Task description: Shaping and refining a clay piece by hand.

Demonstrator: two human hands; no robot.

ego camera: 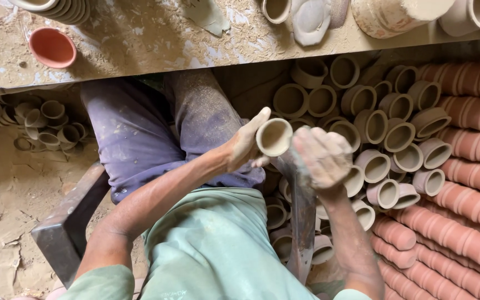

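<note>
Green shirt below, my left hand [245,145] closed round a small grey clay cup [274,136], mouth toward me, my right hand [322,156] fisted just beside it (contents unseen); cup looks light, thin-walled, fragile, best cradled by the body, not the rim.

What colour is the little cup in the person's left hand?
Pale greyish-beige clay cup, unfired-looking; seen in the head view.

A single head-worn camera looks steeply down, close over the person's forearms. The left hand [245,145] and right hand [323,158] sit mid-frame; a bench [140,44] lies beyond them, stacked cups [462,222] to the right hand's side.
</note>
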